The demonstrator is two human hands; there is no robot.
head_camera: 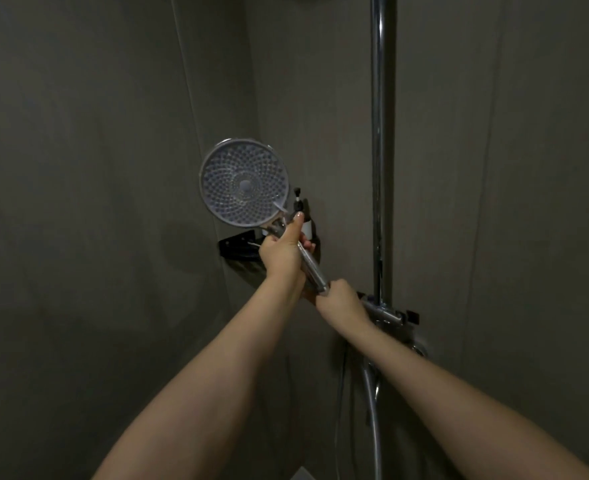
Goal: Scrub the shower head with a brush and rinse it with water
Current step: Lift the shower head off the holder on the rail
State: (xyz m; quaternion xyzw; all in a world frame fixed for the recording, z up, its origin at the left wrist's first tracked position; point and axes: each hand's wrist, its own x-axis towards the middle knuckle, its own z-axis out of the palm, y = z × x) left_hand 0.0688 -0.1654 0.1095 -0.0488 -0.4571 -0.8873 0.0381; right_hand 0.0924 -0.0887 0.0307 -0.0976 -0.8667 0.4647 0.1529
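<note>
A round shower head (pixel 244 181) with a dotted nozzle face points toward me, held up in the shower corner. Its chrome handle (pixel 312 268) slants down to the right. My left hand (pixel 282 254) grips the upper handle just below the head, thumb lying along it. My right hand (pixel 338 301) is closed around the handle's lower end, where the hose joins. No brush shows in view. No water is running from the head.
A chrome riser pipe (pixel 383 150) runs up the right wall above the mixer bar (pixel 388 315). The hose (pixel 372 420) hangs below it. A black corner shelf (pixel 239 245) holds a dark pump bottle (pixel 303 216) behind my left hand. Grey walls surround.
</note>
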